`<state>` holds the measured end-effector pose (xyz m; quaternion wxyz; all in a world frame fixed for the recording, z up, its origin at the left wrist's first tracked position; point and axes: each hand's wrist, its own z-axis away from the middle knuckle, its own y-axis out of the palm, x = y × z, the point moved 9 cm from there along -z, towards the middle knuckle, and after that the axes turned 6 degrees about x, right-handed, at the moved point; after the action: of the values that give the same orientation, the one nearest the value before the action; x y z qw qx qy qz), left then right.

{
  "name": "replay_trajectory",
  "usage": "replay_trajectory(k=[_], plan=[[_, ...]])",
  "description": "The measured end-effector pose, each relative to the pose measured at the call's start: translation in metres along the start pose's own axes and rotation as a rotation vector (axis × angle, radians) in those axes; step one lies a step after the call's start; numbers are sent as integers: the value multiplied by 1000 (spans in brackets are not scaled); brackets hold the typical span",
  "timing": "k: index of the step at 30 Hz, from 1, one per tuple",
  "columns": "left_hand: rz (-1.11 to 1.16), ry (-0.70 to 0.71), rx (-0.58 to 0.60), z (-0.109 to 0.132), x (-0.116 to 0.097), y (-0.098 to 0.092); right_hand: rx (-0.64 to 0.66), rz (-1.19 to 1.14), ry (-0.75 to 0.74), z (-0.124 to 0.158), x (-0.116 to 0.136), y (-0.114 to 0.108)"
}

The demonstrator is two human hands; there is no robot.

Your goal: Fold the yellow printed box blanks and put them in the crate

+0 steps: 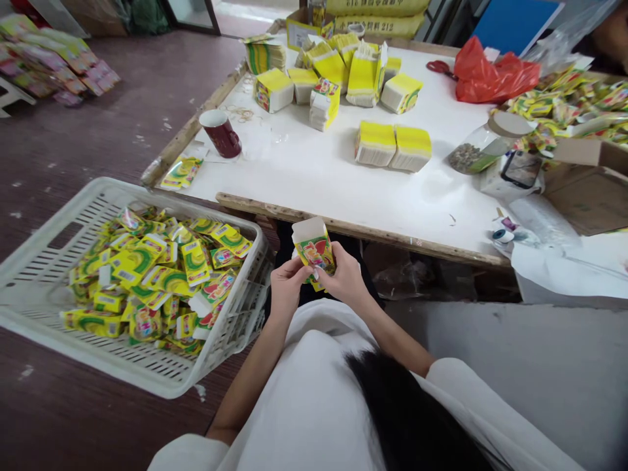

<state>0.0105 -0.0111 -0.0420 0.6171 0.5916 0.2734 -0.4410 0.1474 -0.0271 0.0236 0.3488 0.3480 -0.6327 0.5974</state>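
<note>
Between my two hands, above my lap at the table's front edge, is a small yellow printed carton (pixel 316 252) with a red fruit picture and a raised white flap at its far end. My left hand (pixel 288 284) pinches its near left corner. My right hand (pixel 346 275) grips its right side, with the thumb on the printed face. More yellow card shows below the carton, partly hidden by my fingers. To my left, a white plastic crate (pixel 105 356) holds many filled yellow packs (pixel 191 261).
On the white table (pixel 294 163) stand stacks of flat yellow cartons (pixel 392 145), a maroon mug (pixel 222 134), a glass jar (pixel 483 144) and a red plastic bag (pixel 495 75). A brown cardboard box (pixel 583 183) sits at the right. Its wooden edge (pixel 363 232) runs before me.
</note>
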Motion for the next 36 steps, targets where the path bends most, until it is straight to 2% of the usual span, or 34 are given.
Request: replay_trajectory(k=[4, 14, 20, 23, 25, 27, 32, 36], plan=[[-46, 42, 22, 1, -1, 0, -8, 74, -12, 1, 4, -2], [-140, 68, -12, 8, -11, 5, -9, 41, 25, 3, -4, -1], [-181, 66, -15, 11, -9, 5, -37, 31, 51, 4, -4, -3], [-135, 53, -15, 8, -6, 1, 92, -44, 30, 2, -3, 0], [-95, 40, -23, 5, -4, -3, 241, -190, -10, 1, -1, 8], [-73, 32, -31, 3, -3, -5, 308, -320, -14, 1, -2, 12], [-48, 3, -96, 3, 1, -9, 192, -348, 50, 0, -9, 9], [-18, -11, -172, 4, -1, -12, 184, -349, 57, -1, -8, 12]])
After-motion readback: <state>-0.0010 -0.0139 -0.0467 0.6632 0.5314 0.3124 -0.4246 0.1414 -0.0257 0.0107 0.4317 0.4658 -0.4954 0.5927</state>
